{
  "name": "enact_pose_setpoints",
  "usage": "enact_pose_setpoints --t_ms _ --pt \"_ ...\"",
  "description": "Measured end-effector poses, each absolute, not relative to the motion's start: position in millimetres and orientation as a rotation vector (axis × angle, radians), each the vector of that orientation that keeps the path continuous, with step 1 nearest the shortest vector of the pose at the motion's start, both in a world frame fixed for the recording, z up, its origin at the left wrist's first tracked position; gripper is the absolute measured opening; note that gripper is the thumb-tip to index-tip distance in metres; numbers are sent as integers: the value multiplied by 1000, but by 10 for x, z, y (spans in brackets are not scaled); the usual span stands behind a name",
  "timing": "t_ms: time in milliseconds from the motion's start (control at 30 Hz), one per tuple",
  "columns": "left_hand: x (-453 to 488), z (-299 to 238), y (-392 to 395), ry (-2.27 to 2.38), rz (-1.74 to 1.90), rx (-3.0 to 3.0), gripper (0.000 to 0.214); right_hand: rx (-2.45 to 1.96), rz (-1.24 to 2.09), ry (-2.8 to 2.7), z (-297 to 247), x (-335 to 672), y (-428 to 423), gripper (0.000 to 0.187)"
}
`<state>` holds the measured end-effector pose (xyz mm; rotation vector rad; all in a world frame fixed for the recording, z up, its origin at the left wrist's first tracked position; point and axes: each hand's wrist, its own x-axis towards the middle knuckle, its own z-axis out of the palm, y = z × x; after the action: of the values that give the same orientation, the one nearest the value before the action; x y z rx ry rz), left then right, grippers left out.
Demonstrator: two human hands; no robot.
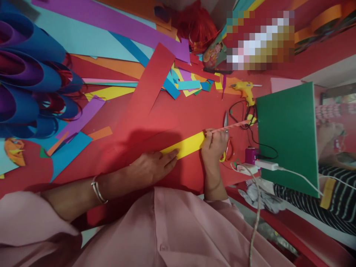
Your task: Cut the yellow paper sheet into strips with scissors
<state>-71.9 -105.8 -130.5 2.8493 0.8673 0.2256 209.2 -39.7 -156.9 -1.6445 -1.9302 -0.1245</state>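
Observation:
A yellow paper strip [190,144] lies slantwise on the red tabletop in front of me. My left hand [150,167] rests flat on its left end, fingers stretched out and pressing on the paper. At the strip's right end, my right hand [214,144] is closed around a slim pink pencil [230,128] with a spiral pattern. The pencil's dark tip is by the strip's edge, and its far end points right towards a small yellow piece. Scissors [226,120] lie just beyond my right hand, which partly hides them.
Blue and purple paper rolls [30,70] stand at left. Coloured strips and a red strip [152,78] lie behind. A yellow glue gun [244,91], a green board [287,137] and a white power strip [244,169] with cables are at right. Another person sits beyond the board.

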Motion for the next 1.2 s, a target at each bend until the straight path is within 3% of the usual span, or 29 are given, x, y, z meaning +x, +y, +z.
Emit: enact_pose_setpoints --t_ms 233,433,600,933,1033,1200 --pt "-734 -1315 -1060 851 252 2817 56 -1545 -7 -2024 -1548 2089 -423 29" --pt "-736 -1277 -1037 839 239 2789 52 -1604 -111 -1903 -1554 2097 -390 29" --pt "-730 -1287 -1042 840 200 2778 56 -1505 133 -2088 -1509 2051 -404 30" --pt "-727 -1347 -1072 877 266 2793 55 -1505 -173 -1743 -1548 2069 -402 27" --pt "-724 -1349 -1061 873 254 2766 52 -1432 1 -1747 -1476 1925 -560 29" --pt "-712 -1281 -1015 856 140 2757 53 -1487 639 -1601 -1467 1571 -843 26"
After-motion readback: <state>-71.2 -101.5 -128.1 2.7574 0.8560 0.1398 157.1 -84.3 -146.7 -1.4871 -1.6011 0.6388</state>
